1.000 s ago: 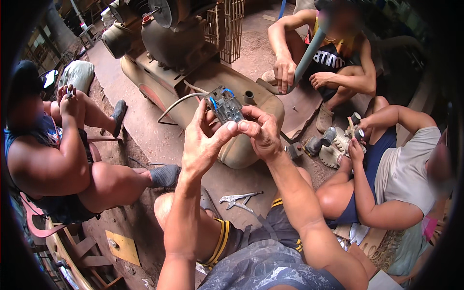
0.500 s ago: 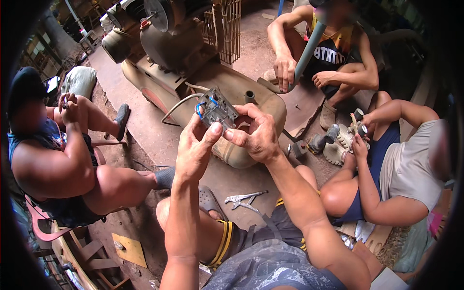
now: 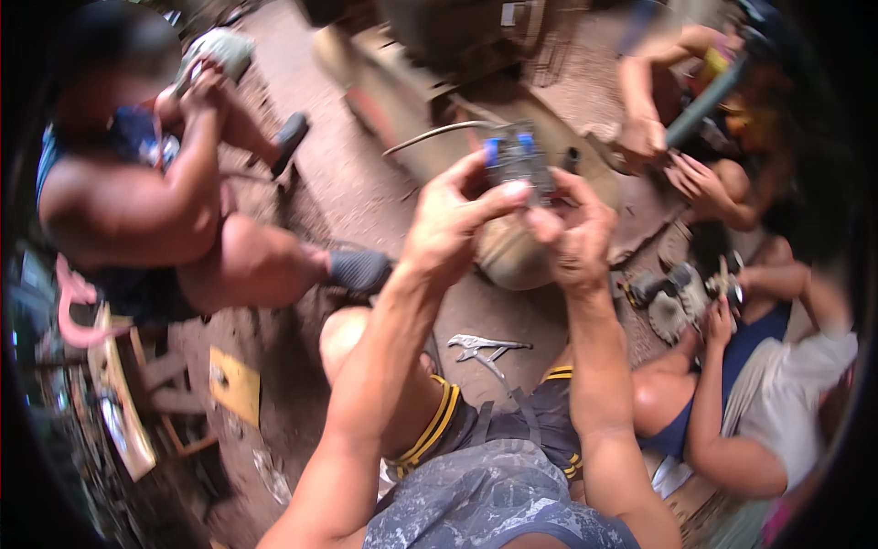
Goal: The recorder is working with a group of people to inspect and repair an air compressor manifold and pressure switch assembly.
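Note:
A small grey pressure switch (image 3: 521, 166) with blue wires is held up between my two hands, in front of the air compressor's tank (image 3: 514, 254). My left hand (image 3: 450, 218) grips its left side, thumb across the lower edge. On the other side, my right hand (image 3: 582, 225) pinches it with thumb and fingers. Motion blurs the switch, so its terminals are hard to make out. A grey cable (image 3: 437, 134) arcs over the tank to the back of the switch. Silver locking pliers (image 3: 489, 348) lie on the ground below my hands.
On the left sits a person (image 3: 137, 210), one shoe (image 3: 358, 270) near my knee. At far right another holds a grey-green pipe (image 3: 709, 108). A third, at right, handles a metal fitting (image 3: 725, 279). A yellow board (image 3: 234, 384) lies lower left.
The view has shifted, so most of the scene sits differently in the picture. Both hands still hold the switch, now turned more upright. The far-right person's free hand has moved nearer the pipe's lower end.

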### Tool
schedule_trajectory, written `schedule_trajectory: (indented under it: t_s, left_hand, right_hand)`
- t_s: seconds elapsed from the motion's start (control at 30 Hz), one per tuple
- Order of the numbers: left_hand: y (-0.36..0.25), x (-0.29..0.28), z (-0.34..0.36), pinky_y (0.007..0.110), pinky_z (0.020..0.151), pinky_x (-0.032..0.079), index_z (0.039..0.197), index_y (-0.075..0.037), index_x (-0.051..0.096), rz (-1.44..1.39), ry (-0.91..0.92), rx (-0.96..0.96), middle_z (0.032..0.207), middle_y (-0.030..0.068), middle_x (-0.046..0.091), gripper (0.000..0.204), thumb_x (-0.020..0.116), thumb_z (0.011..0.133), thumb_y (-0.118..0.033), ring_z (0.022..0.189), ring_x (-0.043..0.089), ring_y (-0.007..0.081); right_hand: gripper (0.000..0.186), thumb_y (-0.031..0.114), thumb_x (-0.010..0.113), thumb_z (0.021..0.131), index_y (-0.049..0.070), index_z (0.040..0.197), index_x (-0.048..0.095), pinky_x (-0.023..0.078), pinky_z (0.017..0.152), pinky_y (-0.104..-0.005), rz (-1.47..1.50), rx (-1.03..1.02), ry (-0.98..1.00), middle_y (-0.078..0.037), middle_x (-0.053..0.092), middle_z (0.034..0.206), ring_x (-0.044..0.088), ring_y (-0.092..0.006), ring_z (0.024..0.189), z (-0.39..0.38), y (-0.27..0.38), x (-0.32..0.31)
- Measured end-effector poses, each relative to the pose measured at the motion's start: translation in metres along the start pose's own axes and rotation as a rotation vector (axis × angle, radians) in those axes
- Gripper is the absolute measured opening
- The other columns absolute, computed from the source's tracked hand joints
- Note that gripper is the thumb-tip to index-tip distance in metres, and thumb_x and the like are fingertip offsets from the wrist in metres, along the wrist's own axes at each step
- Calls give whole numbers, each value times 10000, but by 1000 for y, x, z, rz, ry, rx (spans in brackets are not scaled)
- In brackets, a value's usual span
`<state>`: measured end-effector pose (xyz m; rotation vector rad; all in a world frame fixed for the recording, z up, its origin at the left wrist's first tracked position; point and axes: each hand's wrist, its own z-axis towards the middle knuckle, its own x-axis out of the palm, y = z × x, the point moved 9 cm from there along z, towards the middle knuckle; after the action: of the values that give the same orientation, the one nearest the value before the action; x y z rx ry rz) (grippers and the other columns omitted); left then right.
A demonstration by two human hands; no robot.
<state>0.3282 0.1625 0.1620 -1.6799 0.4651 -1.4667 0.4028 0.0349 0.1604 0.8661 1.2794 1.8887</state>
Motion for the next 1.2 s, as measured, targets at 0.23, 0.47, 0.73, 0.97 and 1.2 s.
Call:
schedule_trajectory:
  t_s: [0.23, 0.47, 0.73, 0.97, 1.2]
  left_hand:
    - [2, -2, 3, 329, 1017, 485, 1391, 52, 509, -82, 93, -42, 1257, 114, 631, 669, 833, 815, -56, 1135, 614, 184]
    - [4, 3, -3, 429, 1096, 467, 1417, 12, 452, -120, 110, -25, 1317, 146, 603, 643, 735, 899, -242, 1213, 600, 260]
    - [-8, -14, -5, 416, 958, 539, 1298, -16, 554, -352, 48, 87, 1139, 128, 664, 515, 659, 911, -339, 1041, 659, 237]
    - [-8, -9, -14, 456, 1106, 433, 1356, 10, 530, -501, 178, 99, 1243, 194, 636, 613, 651, 836, -291, 1173, 608, 325]
    - [-5, -8, -12, 452, 1113, 430, 1375, 6, 513, -547, 238, 113, 1261, 209, 622, 643, 654, 821, -288, 1203, 593, 334]
  right_hand:
    - [548, 170, 860, 729, -27, 1192, 642, 242, 482, -170, -113, -58, -74, 123, 421, 658, 298, 32, 553, -3, 9, -1]
    - [673, 208, 917, 582, 2, 1163, 646, 430, 475, -256, -512, -357, -57, -81, 556, 954, 458, -100, 554, -2, 49, 22]
    - [713, 211, 887, 534, 23, 1161, 605, 581, 700, -403, -640, -538, -118, -136, 563, 1101, 655, -293, 883, -23, 62, 66]
    - [728, 134, 882, 562, 8, 1203, 562, 608, 792, -409, -639, -639, -81, -207, 526, 1223, 657, -351, 1005, -37, 67, 76]
    - [714, 133, 878, 595, -1, 1220, 560, 575, 883, -459, -571, -702, -74, -188, 584, 1165, 666, -380, 1053, -42, 65, 76]
